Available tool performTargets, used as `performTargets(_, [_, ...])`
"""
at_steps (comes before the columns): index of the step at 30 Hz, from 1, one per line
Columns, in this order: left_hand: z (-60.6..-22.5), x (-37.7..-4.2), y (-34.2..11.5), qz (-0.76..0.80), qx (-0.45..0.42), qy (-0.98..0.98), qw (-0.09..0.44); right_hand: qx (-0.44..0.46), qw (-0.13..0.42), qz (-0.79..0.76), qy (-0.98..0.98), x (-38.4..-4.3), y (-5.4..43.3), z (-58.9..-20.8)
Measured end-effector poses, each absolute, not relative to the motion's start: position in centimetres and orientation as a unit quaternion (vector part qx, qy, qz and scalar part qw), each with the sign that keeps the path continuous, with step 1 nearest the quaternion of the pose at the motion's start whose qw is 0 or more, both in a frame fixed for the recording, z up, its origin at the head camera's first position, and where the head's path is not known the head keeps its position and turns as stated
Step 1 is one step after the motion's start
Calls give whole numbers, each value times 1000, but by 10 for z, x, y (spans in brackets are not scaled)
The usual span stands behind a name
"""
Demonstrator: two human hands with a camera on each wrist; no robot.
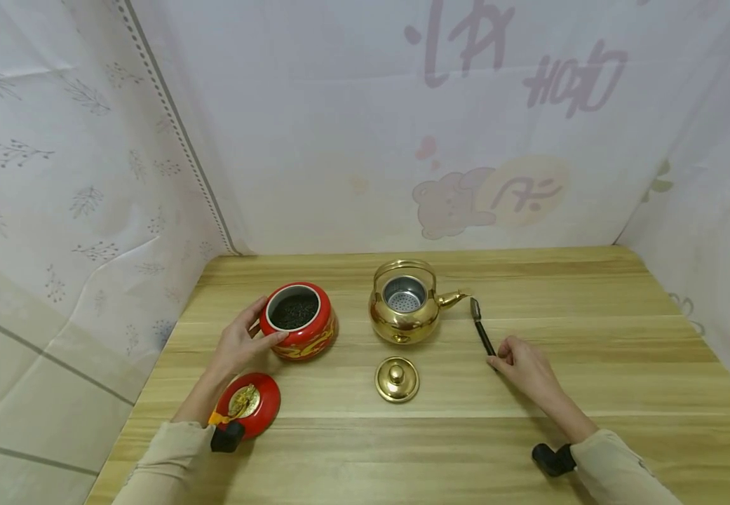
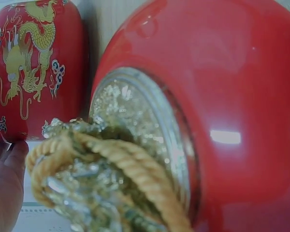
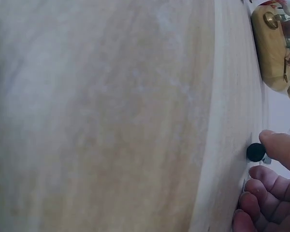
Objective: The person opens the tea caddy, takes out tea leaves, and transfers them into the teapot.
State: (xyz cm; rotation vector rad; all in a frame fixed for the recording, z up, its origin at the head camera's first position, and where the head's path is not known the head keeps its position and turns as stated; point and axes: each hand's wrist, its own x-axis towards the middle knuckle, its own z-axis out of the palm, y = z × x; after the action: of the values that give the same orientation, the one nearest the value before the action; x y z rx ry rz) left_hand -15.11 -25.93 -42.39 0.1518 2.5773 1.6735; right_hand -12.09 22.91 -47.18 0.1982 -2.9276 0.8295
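In the head view my left hand holds the side of a red jar with a gold dragon design, thumb near its front rim. Dark loose tea leaves lie inside. The jar's red lid, with a corded gold knob, rests below that wrist and fills much of the left wrist view. My right hand pinches the black handle of a slim scoop-like tool, its greyish tip near the spout. Between the hands stands a gold teapot, uncovered, with a perforated metal strainer inside.
The gold teapot lid lies in front of the pot on the wooden table. The pot's arched handle stands up, and its spout points right. Printed cloth hangs behind the table and at both sides.
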Motion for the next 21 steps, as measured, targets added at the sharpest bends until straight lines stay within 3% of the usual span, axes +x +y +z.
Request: performTargets(21, [-430, -151, -260, 547, 55, 835, 20, 35, 24, 266, -963, -122, 238, -462])
